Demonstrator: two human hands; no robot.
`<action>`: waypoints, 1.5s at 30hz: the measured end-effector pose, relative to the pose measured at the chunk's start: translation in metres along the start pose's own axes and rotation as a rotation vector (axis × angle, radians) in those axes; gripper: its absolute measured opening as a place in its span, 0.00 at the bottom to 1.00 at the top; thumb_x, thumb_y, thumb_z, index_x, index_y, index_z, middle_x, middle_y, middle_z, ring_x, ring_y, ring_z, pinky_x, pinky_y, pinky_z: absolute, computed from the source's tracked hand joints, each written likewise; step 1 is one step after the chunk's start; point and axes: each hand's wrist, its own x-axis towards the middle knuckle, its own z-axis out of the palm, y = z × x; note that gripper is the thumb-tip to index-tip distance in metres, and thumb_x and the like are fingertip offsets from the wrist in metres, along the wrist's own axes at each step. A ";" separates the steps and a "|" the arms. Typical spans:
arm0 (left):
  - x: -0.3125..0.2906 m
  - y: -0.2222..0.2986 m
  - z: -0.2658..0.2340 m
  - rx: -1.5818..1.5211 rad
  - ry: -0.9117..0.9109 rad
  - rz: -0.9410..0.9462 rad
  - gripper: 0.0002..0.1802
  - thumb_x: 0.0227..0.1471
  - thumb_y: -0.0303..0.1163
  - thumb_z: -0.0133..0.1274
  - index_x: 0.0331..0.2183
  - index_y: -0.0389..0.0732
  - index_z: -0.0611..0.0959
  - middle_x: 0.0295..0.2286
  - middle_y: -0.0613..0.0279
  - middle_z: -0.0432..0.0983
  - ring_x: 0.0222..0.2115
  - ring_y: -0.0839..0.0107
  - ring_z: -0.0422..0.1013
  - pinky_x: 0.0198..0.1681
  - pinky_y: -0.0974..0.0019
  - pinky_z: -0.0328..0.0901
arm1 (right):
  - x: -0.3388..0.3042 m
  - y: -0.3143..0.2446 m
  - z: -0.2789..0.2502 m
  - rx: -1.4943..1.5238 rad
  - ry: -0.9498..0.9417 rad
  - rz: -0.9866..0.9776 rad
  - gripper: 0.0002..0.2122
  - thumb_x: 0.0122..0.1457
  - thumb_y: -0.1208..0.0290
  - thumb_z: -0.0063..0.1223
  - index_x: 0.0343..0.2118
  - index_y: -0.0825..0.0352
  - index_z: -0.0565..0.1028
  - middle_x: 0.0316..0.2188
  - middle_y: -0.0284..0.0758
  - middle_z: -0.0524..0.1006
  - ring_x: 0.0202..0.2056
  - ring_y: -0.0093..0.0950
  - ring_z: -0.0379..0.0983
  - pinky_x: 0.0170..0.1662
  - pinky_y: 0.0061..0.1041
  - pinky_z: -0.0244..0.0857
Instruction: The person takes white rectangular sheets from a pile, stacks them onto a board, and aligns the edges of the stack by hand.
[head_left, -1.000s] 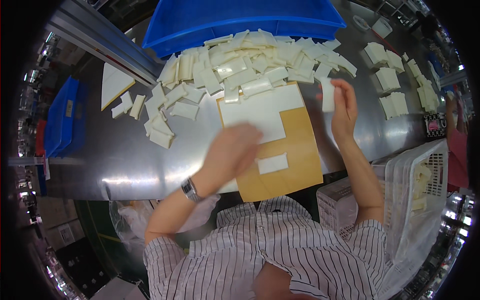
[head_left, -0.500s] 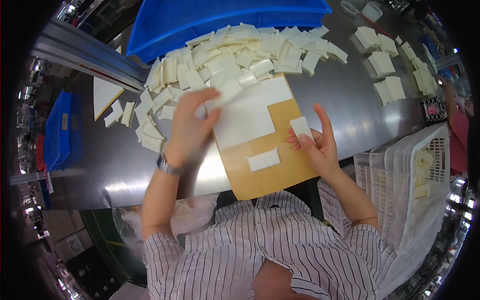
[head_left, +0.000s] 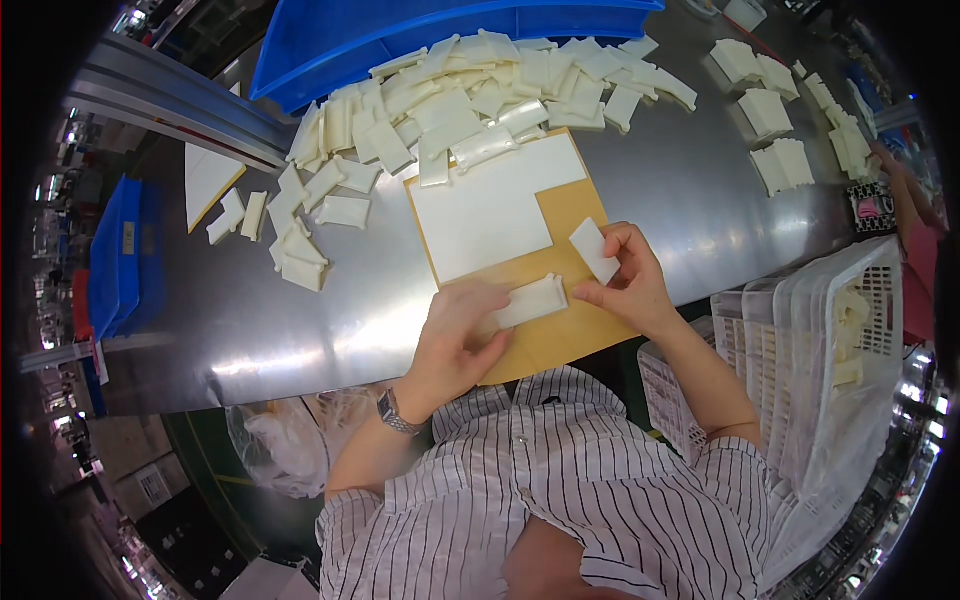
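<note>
A cream plastic part [head_left: 537, 300], flat with a small knob at one upper corner, lies over the lower part of a tan sheet [head_left: 515, 357]. My left hand [head_left: 455, 335] grips its left end, fingers above and thumb below. Between the thumb and fingers of my right hand [head_left: 637, 280] is a thin white rectangular piece [head_left: 594, 250], held tilted just above the tan sheet. A white L-shaped sheet [head_left: 480, 220] covers the upper left of the tan one.
Beyond the sheets, a heap of similar cream parts [head_left: 440, 110] spreads before a blue bin [head_left: 400, 38]. Stacked parts [head_left: 765, 113] stand at the far right of the metal table [head_left: 290, 345]. White baskets [head_left: 860, 300] stand at right; a metal post [head_left: 190, 105] rises at left.
My left hand has come from the heap down toward me and taken hold of the cream part on the tan sheet. My right hand has turned the white piece, its index finger now curled in.
</note>
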 end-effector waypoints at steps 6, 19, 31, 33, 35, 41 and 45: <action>0.001 -0.005 0.008 -0.034 -0.043 0.001 0.27 0.44 0.20 0.67 0.48 0.40 0.79 0.47 0.56 0.78 0.50 0.58 0.72 0.54 0.60 0.70 | 0.000 0.013 -0.003 0.097 0.046 0.034 0.16 0.57 0.85 0.62 0.43 0.65 0.66 0.52 0.35 0.70 0.47 0.22 0.74 0.45 0.21 0.74; 0.002 -0.009 0.010 -0.055 -0.059 -0.082 0.34 0.44 0.23 0.67 0.55 0.40 0.75 0.48 0.55 0.75 0.52 0.52 0.68 0.56 0.54 0.65 | -0.007 -0.009 0.015 -0.432 -0.178 -0.399 0.14 0.50 0.82 0.68 0.40 0.67 0.79 0.51 0.41 0.78 0.50 0.35 0.74 0.48 0.30 0.70; 0.001 -0.010 0.009 -0.070 -0.081 -0.107 0.34 0.45 0.24 0.66 0.55 0.41 0.75 0.49 0.56 0.75 0.52 0.53 0.67 0.57 0.55 0.64 | -0.001 -0.002 0.026 -0.621 -0.214 -0.484 0.17 0.45 0.80 0.69 0.39 0.63 0.78 0.46 0.33 0.81 0.46 0.36 0.68 0.51 0.32 0.63; 0.002 -0.009 0.009 -0.068 -0.082 -0.103 0.34 0.45 0.24 0.66 0.55 0.41 0.75 0.49 0.56 0.75 0.52 0.53 0.67 0.57 0.55 0.64 | -0.001 -0.001 0.026 -0.633 -0.221 -0.500 0.17 0.45 0.81 0.69 0.39 0.63 0.79 0.46 0.33 0.81 0.46 0.36 0.68 0.51 0.32 0.63; 0.002 -0.008 0.008 -0.063 -0.085 -0.116 0.34 0.45 0.24 0.67 0.55 0.42 0.74 0.48 0.56 0.75 0.52 0.53 0.68 0.56 0.55 0.65 | -0.001 0.000 0.027 -0.643 -0.205 -0.504 0.17 0.44 0.81 0.70 0.39 0.63 0.79 0.47 0.32 0.81 0.46 0.36 0.68 0.51 0.32 0.64; 0.004 -0.007 0.007 -0.072 -0.096 -0.104 0.29 0.44 0.24 0.67 0.50 0.43 0.78 0.47 0.60 0.76 0.50 0.55 0.69 0.55 0.55 0.65 | 0.001 0.001 0.027 -0.687 -0.227 -0.553 0.17 0.43 0.79 0.72 0.38 0.62 0.79 0.47 0.32 0.82 0.46 0.37 0.69 0.51 0.33 0.65; 0.004 -0.013 0.008 -0.035 -0.113 0.000 0.24 0.44 0.23 0.67 0.45 0.43 0.80 0.47 0.61 0.76 0.49 0.55 0.69 0.55 0.55 0.65 | 0.000 -0.001 0.024 -0.713 -0.245 -0.567 0.19 0.43 0.77 0.72 0.40 0.62 0.79 0.47 0.31 0.81 0.47 0.37 0.69 0.52 0.33 0.63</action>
